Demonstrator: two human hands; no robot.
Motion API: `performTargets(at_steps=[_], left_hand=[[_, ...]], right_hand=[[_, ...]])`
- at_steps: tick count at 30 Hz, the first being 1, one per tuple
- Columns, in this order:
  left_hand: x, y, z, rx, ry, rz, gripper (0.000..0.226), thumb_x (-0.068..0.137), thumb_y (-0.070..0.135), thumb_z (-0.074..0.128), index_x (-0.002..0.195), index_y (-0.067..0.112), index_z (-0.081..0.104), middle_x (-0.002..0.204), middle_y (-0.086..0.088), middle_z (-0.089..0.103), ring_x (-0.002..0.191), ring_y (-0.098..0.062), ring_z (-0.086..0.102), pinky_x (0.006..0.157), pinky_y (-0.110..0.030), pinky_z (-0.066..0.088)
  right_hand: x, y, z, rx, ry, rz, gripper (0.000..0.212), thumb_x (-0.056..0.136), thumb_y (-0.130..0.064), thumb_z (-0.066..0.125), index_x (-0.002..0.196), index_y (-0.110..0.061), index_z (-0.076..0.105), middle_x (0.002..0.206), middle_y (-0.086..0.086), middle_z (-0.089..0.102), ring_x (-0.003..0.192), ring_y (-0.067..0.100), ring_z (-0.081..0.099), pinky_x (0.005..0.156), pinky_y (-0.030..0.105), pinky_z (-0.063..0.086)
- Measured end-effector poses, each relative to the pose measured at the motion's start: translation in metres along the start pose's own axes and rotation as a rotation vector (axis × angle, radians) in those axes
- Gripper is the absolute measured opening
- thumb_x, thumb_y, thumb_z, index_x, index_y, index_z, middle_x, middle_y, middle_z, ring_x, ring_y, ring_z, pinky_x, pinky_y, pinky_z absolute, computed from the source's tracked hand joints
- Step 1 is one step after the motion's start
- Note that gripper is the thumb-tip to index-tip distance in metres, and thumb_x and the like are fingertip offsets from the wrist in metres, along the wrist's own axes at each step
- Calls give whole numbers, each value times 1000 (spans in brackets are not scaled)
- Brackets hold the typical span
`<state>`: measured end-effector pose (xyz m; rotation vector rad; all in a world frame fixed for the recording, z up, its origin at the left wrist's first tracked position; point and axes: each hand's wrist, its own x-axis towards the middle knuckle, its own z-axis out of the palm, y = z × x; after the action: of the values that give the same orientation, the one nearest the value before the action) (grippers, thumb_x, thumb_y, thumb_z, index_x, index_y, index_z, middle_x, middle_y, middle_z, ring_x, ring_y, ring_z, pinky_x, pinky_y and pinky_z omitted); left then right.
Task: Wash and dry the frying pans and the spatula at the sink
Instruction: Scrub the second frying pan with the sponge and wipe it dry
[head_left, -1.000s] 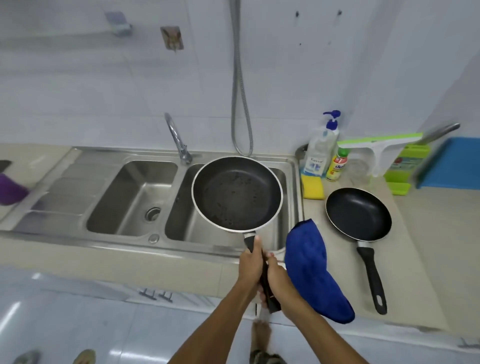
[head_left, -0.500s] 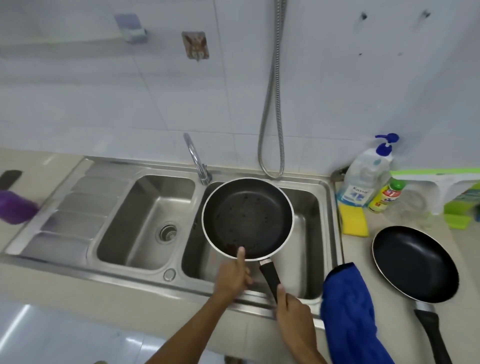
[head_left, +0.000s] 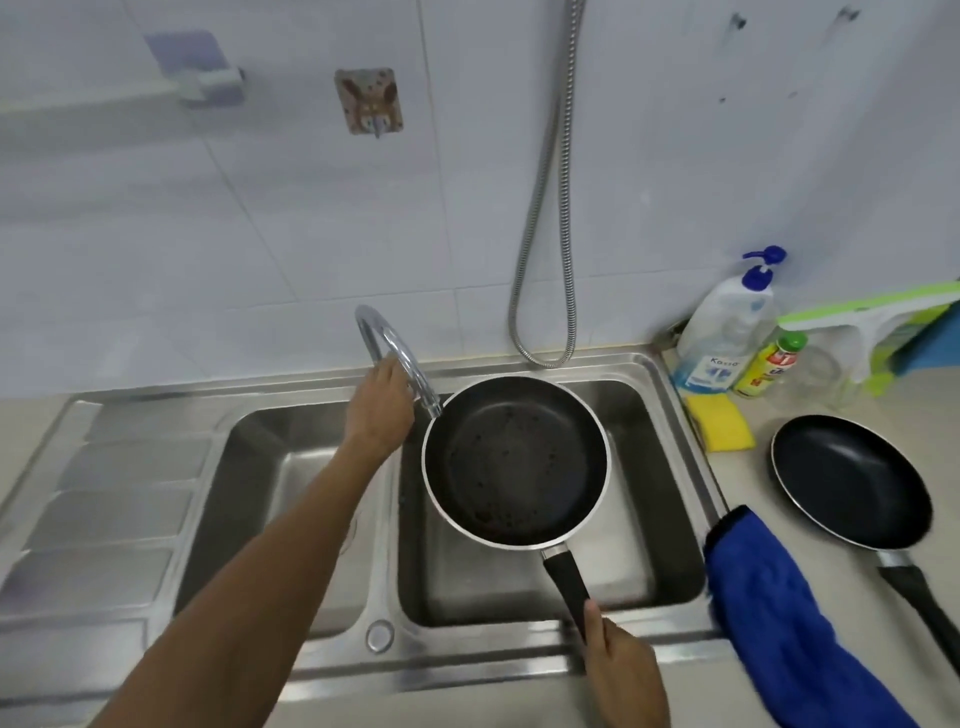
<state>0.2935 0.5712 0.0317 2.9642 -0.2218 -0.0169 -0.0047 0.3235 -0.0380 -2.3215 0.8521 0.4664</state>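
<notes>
I have the black non-stick frying pan with the silver rim (head_left: 514, 462) held in the air over the right basin of the stainless-steel double sink (head_left: 291, 493). Dark burnt specks are scattered over its floor. My right hand (head_left: 621, 670) grasps only the far end of its black handle, thumb laid along the top. My left hand (head_left: 382, 410) is at the curved chrome tap (head_left: 395, 353). Its fingers are hidden behind the spout, so I cannot tell whether they are closed around it.

The risks, as I judge them:
- A one-handed hold so far out on the handle gives little leverage, so running water could make the pan dip or twist.
- The rim sits just beside the spout and could knock it if I swing the tap.
- Water bouncing off the pan could splash onto the table (head_left: 831, 597) and soak the blue plush cloth (head_left: 763, 613) draped over the sink's right edge, which I expect to need dry. The cloth could also slide off.
- A rinse alone will probably not shift the specks.

A second black frying pan (head_left: 852, 478) lies on the table, with a yellow sponge (head_left: 719, 421) near it. I see no spatula.

The white pump bottle with the blue nozzle (head_left: 727, 332) carries a word like "Kosso". The label on the small yellow bottle with the green cap (head_left: 769, 364) is too blurred to read.
</notes>
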Motion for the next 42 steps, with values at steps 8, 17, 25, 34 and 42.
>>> performTargets(at_steps=[8, 17, 25, 34, 42], left_hand=[[41, -32, 39, 122, -143, 117, 57, 95, 11, 57, 148, -3, 41, 159, -18, 35, 142, -35, 43, 110, -48, 47], [20, -36, 44, -13, -51, 123, 24, 98, 11, 47, 120, 7, 53, 125, -10, 48, 108, -37, 61, 83, -50, 53], [1, -31, 39, -210, 0, 35, 37, 101, 13, 49, 135, 11, 36, 141, -15, 52, 121, -40, 58, 91, -57, 53], [-12, -25, 35, -285, 65, 41, 27, 98, 2, 53, 122, 11, 47, 126, -12, 58, 110, -37, 64, 88, -52, 53], [-13, -20, 24, -201, 60, -20, 27, 103, 11, 43, 129, 10, 51, 129, -15, 65, 107, -40, 67, 86, -51, 53]], right_hand=[[-9, -18, 25, 32, 67, 46, 106, 55, -87, -24, 80, -30, 62, 103, 5, 74, 100, 32, 64, 76, 34, 42], [-14, -22, 35, 73, 108, 1, 59, 100, -59, 19, 71, -27, 58, 89, 4, 73, 88, 29, 63, 77, 36, 48], [-22, -23, 39, 97, 102, -44, 64, 101, -57, 22, 77, -23, 71, 75, -6, 68, 74, 17, 62, 72, 33, 47], [-28, -32, 36, 77, 98, -57, 60, 102, -56, 23, 77, -26, 69, 72, -11, 61, 67, 4, 55, 72, 26, 41], [-27, -31, 35, 69, 80, -57, 56, 102, -54, 24, 76, -27, 65, 73, -9, 62, 66, 6, 55, 71, 26, 42]])
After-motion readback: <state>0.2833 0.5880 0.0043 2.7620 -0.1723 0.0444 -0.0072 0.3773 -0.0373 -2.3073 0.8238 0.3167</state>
